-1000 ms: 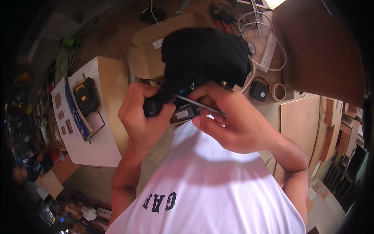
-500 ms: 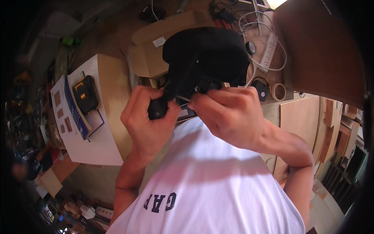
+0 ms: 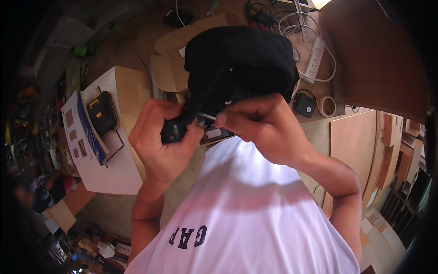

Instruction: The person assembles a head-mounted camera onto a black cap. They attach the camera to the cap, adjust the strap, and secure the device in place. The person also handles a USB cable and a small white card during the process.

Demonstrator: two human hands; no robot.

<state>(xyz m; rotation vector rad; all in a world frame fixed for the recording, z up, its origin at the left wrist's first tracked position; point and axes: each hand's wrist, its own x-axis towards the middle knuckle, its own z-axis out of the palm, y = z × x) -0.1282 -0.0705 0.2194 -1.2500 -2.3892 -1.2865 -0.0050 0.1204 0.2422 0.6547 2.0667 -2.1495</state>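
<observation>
A large black object (image 3: 239, 50) with a soft, fabric-like surface is held up in front of my chest; I cannot make out its exact kind. My left hand (image 3: 159, 132) wraps round its smooth, rounded black end (image 3: 173, 131), the thumb pressing from the right side. Close by on the right, my right hand (image 3: 262, 125) is closed in a pinch. From its fingertips a thin, pale, rod-like piece (image 3: 208, 117) points toward the left hand. The underside of the black object and most of the right fingers' grip are hidden.
An open cardboard box (image 3: 169, 68) lies on the bench behind. To the right are a white power strip (image 3: 314, 61), a black square device (image 3: 304, 104) and a tape roll (image 3: 326, 107). A black-and-yellow case (image 3: 101, 112) rests on a white panel (image 3: 114, 176) at left. Another person (image 3: 48, 189) is far left.
The black object has tilted and come slightly nearer, its rounded end shifting left with my left hand. My right hand has moved a little left and up, uncovering the thin pale piece.
</observation>
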